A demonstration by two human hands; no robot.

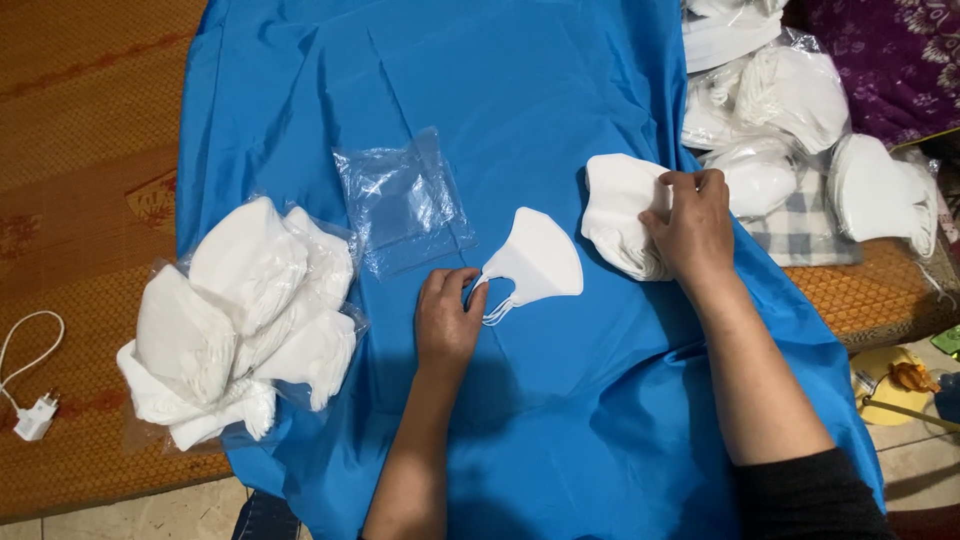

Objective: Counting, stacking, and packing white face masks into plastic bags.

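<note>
Blue cloth (560, 90), spread over a woven mat (80, 120), carries all items listed. Single white face mask (538, 262): lies flat near the middle of the cloth, ear loops pointing toward the person. Left hand (447, 320): rests on the cloth at the mask's lower left edge, fingertips pinching the ear loops, grip closed on them. Right hand (692, 222): set on top of a stack of white masks (618, 212) just right of the single mask, fingers curled over the stack's upper edge, grip grasping the stack. Empty clear plastic bag (402, 200): lies flat just above and left of the single mask, apart from both hands. Bagged bundles of masks (240, 320): several piled at the cloth's left edge, well apart from the hands. Further bagged masks (800, 100): heaped at the upper right, partly on a checked cloth (800, 232). White charger with cable (32, 415): on the mat at far left.
</note>
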